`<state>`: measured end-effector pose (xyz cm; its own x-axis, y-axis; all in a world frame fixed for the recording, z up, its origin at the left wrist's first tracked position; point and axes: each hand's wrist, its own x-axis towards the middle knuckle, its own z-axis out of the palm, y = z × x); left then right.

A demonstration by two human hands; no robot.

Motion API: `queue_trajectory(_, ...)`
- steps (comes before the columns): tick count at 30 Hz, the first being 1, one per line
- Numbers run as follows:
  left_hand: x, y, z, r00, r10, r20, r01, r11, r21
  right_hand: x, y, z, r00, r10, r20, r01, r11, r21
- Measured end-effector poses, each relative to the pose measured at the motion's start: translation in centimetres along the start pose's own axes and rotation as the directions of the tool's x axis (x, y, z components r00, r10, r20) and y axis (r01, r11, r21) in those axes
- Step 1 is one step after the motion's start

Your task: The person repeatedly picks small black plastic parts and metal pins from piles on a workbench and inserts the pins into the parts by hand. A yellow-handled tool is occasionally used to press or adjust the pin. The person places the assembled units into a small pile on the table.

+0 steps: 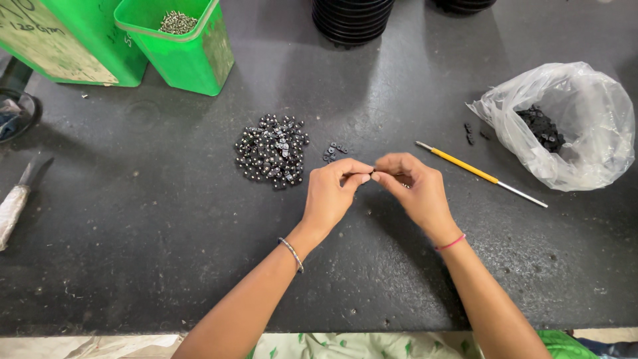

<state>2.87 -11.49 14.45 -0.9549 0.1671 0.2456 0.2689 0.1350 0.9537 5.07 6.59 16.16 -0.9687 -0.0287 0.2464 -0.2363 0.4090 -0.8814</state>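
My left hand (332,193) and right hand (412,186) meet fingertip to fingertip, pinching one tiny black part (370,175) above the table's (133,252) middle. Just beyond lies the heap of black parts (271,151); the green tub (183,46) stands at the far-left edge.

Green bin (179,50) at the back left has a heap of small metal screws (177,22) in it, with a bigger green box (70,40) right beside it. Stack of black ribbed rings (352,20) at the top middle. Yellow-handled tool (480,173) lies on the dark table (133,252) near a clear plastic bag (565,126). A knife (16,199) sits at the far left edge.
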Motion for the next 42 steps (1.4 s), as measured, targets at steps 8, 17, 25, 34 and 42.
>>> queue_trajectory(8,-0.1,-0.5,0.5,0.999,0.021,-0.038,-0.024,0.995,-0.097,-0.1,0.2,-0.6,0.998,0.063,0.005,-0.063,0.998,-0.017)
queue_trajectory(17,0.4,-3.8,1.2,0.964,-0.206,0.169,0.266,0.69,-0.673,0.7,0.6,-1.3,0.996,0.008,0.088,-0.035,0.948,0.315)
queue_trajectory(25,1.3,-3.7,-0.5,0.957,-0.236,0.167,0.28,0.617,-0.736,0.8,1.2,-5.7,0.997,0.083,0.004,-0.076,0.925,-0.372)
queue_trajectory(34,1.4,-4.0,-0.6,0.968,-0.251,0.025,0.21,0.746,-0.632,0.5,1.5,-5.7,0.987,0.106,0.118,-0.043,0.895,-0.443)
queue_trajectory(42,1.4,-4.4,-0.5,0.981,-0.195,-0.001,0.162,0.818,-0.553,0.7,1.6,-6.1,0.983,0.09,0.16,-0.007,0.89,-0.457)
